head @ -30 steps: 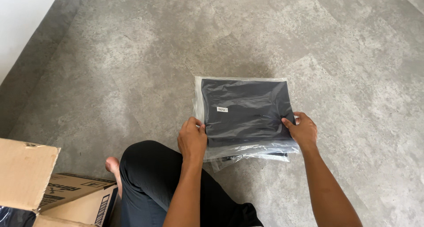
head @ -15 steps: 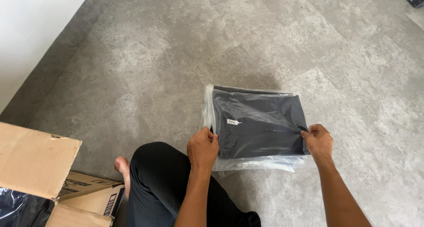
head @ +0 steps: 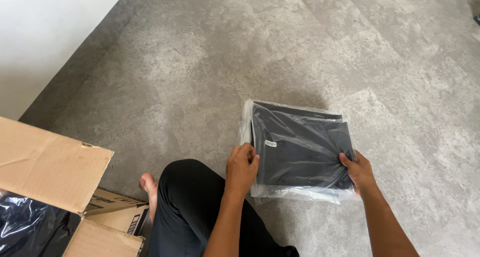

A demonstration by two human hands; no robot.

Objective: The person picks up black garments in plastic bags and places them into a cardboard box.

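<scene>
Both hands grip a flat clear plastic bag holding folded dark navy/black cloth point(head: 300, 152): left hand point(head: 241, 168) closed on the bag's near-left edge, fingers curled over the top and thumb side against the plastic; right hand point(head: 357, 172) closed on the near-right corner, fingers pinching the dark cloth through the film. Bag sits low over the grey mottled concrete-look floor point(head: 210, 72), roughly middle of the view, near edge just beside the knee; cannot tell if its far edge touches the floor or hovers slightly, shadow shows behind it. Small white tag point(head: 270, 144) visible on the cloth near the left hand. Person's bent leg in black trousers point(head: 192, 207) under the left forearm, bare foot point(head: 149, 187) just left of it on the floor. Open brown cardboard box point(head: 55, 172) at the floor's near-left corner, flap raised, shiny dark plastic-wrapped items point(head: 25, 227) inside. White wall point(head: 45, 32) along the far-left edge.
</scene>
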